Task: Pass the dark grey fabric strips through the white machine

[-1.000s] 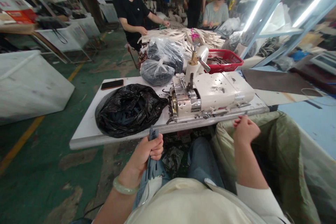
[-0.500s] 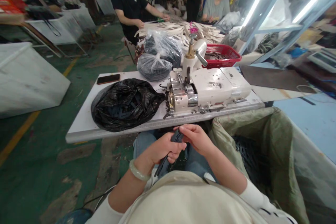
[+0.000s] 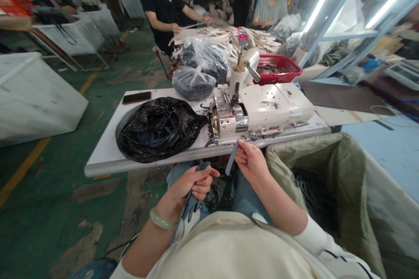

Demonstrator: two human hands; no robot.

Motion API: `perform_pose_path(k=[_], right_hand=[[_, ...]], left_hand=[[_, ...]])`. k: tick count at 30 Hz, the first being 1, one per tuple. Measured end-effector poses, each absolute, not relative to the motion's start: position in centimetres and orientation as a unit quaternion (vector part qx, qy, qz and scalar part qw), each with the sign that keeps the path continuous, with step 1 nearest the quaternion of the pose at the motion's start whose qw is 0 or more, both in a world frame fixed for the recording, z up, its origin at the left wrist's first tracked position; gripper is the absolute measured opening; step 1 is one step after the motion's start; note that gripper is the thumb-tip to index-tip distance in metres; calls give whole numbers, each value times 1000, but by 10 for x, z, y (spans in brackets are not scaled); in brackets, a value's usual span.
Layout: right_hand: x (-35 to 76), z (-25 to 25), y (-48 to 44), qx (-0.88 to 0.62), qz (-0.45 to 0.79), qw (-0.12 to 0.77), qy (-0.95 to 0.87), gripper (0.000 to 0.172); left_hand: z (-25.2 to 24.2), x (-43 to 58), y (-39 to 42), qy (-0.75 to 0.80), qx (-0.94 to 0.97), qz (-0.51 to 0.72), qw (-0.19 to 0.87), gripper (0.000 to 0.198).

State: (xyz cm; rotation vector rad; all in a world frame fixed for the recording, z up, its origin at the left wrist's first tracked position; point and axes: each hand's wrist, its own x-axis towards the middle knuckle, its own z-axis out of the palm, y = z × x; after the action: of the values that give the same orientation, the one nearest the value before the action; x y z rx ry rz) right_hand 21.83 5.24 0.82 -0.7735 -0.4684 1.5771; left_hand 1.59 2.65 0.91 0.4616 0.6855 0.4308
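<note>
**Holding a blue-grey strip (image 3: 231,158) apart from its bunch (image 3: 190,204)**

Our right hand (image 3: 252,163) pinches the narrow strip near one end between thumb and fingertips, with the other fingers half curled, and the strip tilts up just in front of the table's edge. Our left hand (image 3: 186,187), with a jade bangle (image 3: 160,219) on the wrist, is closed around the bunch, whose loose ends hang down over our jeans (image 3: 247,192). Both hands sit low, just below the white table (image 3: 104,157), and neither touches it. (The strips look like leather, though we can't be sure from here.) A white machine (image 3: 258,111) stands on the table straight ahead of us, with a black plastic bag (image 3: 157,128) of similar strips beside it. A green woven sack (image 3: 314,150) to our right holds dark strips (image 3: 310,196). Farther off, a red basket (image 3: 278,69) sits behind the machine, and a seated person (image 3: 162,13) in black works beside a pile of pale strips (image 3: 225,39).
</note>
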Motion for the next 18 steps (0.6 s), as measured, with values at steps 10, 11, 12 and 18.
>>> perform_pose_path(k=[10,11,12,18], right_hand=[[197,3,30,-295,703,579,-290,24],[195,1,27,-304,706,563,-303,25],[193,0,25,-313,705,554,-314,25],[196,-5,44,-331,723,551,-255,26]], left_hand=[[30,46,26,381,279,261,842,29],[29,49,24,411,298,286,813,29],[28,51,22,436,315,305,786,30],[27,51,21,487,348,317,736,31]])
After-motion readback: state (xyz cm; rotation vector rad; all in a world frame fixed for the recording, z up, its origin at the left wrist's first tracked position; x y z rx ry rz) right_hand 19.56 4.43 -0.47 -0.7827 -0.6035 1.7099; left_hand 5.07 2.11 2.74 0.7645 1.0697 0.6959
